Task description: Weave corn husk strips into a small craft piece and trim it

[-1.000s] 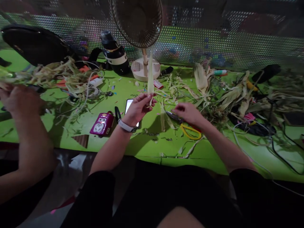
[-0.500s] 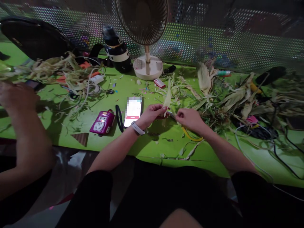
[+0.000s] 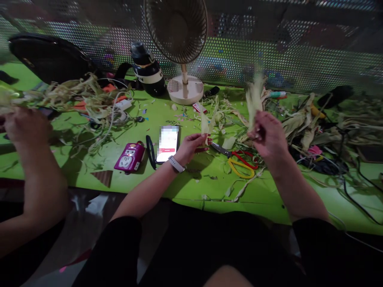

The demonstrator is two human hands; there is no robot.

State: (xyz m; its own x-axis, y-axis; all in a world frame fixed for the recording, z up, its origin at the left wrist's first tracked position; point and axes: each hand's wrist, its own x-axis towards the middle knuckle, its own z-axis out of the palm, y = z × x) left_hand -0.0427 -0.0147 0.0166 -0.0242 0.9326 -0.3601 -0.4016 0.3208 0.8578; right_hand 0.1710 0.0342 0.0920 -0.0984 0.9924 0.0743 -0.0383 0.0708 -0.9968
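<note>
Currently, in the head view, I pinch a corn-husk strip point(image 3: 205, 124) near its lower end between the thumb and fingers of my left hand point(image 3: 191, 146). The strip's long axis points away from my body, free end uppermost in view. My right hand point(image 3: 271, 133) is raised on the opposite side, fingers curled closed on what appears to be a second, pale strip point(image 3: 256, 101). Motion blur softens this item; it overlaps a dry husk bundle point(image 3: 249, 95) behind it, so I cannot tell its exact outline.

The governing relation is the position of the scissors point(image 3: 229, 152) relative to both grips. They lie on the green table point(image 3: 185, 189) between my hands, held by neither. Long axis: from the blade tips, just beside my left fingertips, rightward and slightly toward my body, to the red and yellow handles. Contact between blade tips and left fingertips cannot be determined. The left hand is nearer the blades. The right hand is nearer the handles, which lie below it in view and somewhat to its left. In my judgement, the handle orientation favours the right hand, provided that its strip is released first.
</note>
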